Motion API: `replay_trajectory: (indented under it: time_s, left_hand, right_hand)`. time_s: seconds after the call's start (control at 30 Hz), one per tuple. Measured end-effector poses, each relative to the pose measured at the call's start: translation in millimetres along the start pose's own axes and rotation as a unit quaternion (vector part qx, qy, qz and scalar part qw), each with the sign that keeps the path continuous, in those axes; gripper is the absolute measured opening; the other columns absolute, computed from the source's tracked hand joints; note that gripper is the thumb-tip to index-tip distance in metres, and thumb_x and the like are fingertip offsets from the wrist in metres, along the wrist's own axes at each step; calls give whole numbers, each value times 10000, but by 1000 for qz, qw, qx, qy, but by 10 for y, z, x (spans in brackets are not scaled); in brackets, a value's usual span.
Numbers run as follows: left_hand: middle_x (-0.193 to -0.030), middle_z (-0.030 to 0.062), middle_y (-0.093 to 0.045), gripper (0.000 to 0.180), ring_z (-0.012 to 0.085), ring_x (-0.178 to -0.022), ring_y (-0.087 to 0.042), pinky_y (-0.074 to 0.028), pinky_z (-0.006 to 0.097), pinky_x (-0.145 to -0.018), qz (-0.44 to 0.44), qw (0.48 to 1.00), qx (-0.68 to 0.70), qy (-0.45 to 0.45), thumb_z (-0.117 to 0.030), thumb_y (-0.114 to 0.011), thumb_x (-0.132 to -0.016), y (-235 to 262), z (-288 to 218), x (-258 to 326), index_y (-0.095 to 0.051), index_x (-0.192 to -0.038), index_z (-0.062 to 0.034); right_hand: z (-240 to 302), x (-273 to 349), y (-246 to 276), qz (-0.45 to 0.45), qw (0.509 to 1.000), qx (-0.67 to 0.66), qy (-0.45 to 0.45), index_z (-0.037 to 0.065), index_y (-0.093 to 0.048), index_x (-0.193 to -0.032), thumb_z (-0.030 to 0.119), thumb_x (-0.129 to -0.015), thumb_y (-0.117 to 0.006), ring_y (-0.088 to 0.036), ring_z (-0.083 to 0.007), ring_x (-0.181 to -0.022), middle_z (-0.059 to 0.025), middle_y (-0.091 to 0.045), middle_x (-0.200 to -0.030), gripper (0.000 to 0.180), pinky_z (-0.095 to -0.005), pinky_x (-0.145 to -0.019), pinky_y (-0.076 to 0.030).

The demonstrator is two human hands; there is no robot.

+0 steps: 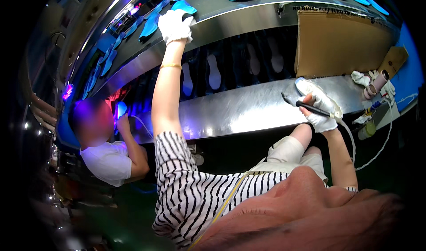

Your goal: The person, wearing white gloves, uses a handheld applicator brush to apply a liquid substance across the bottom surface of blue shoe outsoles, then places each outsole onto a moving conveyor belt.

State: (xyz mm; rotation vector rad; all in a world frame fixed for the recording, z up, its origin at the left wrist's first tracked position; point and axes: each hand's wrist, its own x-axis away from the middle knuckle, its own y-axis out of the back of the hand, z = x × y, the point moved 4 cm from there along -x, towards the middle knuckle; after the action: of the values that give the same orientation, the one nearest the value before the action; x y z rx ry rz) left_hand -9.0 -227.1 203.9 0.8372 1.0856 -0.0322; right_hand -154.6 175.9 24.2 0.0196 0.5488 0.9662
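Item: left hand (175,25), white-gloved, raised to the upper conveyor belt (248,0), fingers closed over a blue insole (184,6) at its near edge.

Item: right hand (323,113), gloved, grasping a dark pen-like tool (306,105) and a white sole (310,89) above the steel surface (239,111).

Step, as judged: picking up an insole; next calls for a clean lift.

Cardboard sheet (341,45), brown, upright at the surface's far right edge.

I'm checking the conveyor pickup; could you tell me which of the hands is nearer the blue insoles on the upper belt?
Left. The left hand reaches among the blue insoles; the right hand is down at the steel bench, holding a black tool.
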Motion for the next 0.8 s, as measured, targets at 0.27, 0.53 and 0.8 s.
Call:
replay_trajectory:
  time_s: [0.27,0.53,0.8]
  left_hand:
    - [-900,88,-636,270,190,-816,-588,-462,321,-818,-296,795,524,81,-273,-529,-933,1672,-91,843,-613,-859,-28]
    - [-786,222,-589,397,199,-546,-490,-470,283,-587,67,355,933,1,-274,-319,-972,1050,-707,1525,-430,-658,-58]
    - [-1345,254,-390,837,435,-1201,-431,-305,645,-992,352,-34,880,316,-718,-355,-814,694,-1826,3071,-341,-1360,-85]
  right_hand:
    - [-144,-84,-70,-18,997,-64,-45,27,-535,-862,-21,-736,-686,-599,-104,-667,-54,-611,-733,202,-239,-625,-483]
    - [-249,-13,-222,-40,991,-109,-63,27,-507,-858,-39,-748,-662,-599,-111,-665,-79,-612,-785,201,-253,-644,-493]
    - [78,173,-112,-14,983,-151,-99,32,-501,-860,-7,-757,-656,-602,-120,-699,-78,-613,-794,190,-240,-640,-486]
